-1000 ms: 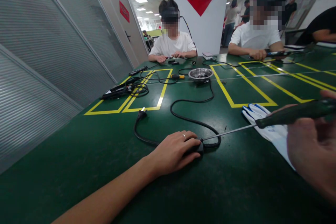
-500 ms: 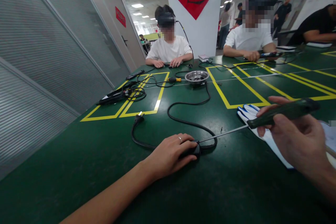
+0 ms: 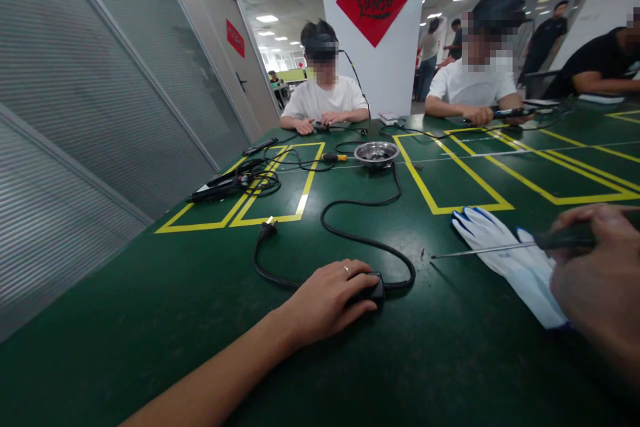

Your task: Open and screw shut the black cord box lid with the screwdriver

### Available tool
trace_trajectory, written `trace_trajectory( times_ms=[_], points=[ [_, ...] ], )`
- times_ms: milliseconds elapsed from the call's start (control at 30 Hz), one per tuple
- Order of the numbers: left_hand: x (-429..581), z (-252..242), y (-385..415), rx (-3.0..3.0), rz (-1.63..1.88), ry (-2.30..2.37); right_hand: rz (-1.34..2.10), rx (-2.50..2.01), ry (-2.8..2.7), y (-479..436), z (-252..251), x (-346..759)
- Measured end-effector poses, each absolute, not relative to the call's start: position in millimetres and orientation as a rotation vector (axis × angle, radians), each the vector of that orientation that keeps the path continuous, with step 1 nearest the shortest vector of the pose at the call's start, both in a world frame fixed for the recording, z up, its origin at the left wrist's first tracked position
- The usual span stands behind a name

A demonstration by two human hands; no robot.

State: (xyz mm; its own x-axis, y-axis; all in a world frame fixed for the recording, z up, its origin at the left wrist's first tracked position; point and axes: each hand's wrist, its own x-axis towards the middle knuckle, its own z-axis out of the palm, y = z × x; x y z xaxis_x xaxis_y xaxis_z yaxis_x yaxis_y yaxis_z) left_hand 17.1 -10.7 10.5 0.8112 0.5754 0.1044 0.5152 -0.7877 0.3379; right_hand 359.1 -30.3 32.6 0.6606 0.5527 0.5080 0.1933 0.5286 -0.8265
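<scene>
My left hand (image 3: 330,297) is closed around a small black box (image 3: 375,289) lying on the green table (image 3: 210,320). A black cable (image 3: 345,235) leaves the box on the right, and a cord with a two-pin plug (image 3: 269,227) comes out on the left. At the right, my right hand (image 3: 600,273) grips the dark green handle of a screwdriver (image 3: 480,251). The screwdriver's shaft points left, its tip just above the table near tiny dark screws (image 3: 423,254), apart from the box. Behind the shaft lies a white glove (image 3: 505,253) with blue edging.
A metal bowl (image 3: 376,155) with small parts stands farther back, near a yellow-handled screwdriver (image 3: 334,157). Bundled black cables (image 3: 235,183) lie at the left. Yellow tape (image 3: 440,209) marks the tabletop. Across it, people work with their hands on the table.
My right hand has drawn the screwdriver to the right and down, so its tip has left the box. My left hand stays on the box. The view has shifted slightly.
</scene>
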Motion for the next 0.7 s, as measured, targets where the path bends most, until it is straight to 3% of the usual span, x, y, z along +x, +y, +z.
trace_trajectory(
  times_ms=[100, 300, 700],
  points=[
    [10, 20, -8, 2.717, 0.234, 0.778, -0.031, -1.163, -0.841, -29, 34, 334],
    [-3, 35, -1, 2.584, 0.174, 0.95, 0.001, -1.153, -0.877, -33, 38, 326],
    [3, 16, 0, 2.289, 0.401, 1.003, 0.59, -0.978, -0.767, -28, 37, 331]
  ],
)
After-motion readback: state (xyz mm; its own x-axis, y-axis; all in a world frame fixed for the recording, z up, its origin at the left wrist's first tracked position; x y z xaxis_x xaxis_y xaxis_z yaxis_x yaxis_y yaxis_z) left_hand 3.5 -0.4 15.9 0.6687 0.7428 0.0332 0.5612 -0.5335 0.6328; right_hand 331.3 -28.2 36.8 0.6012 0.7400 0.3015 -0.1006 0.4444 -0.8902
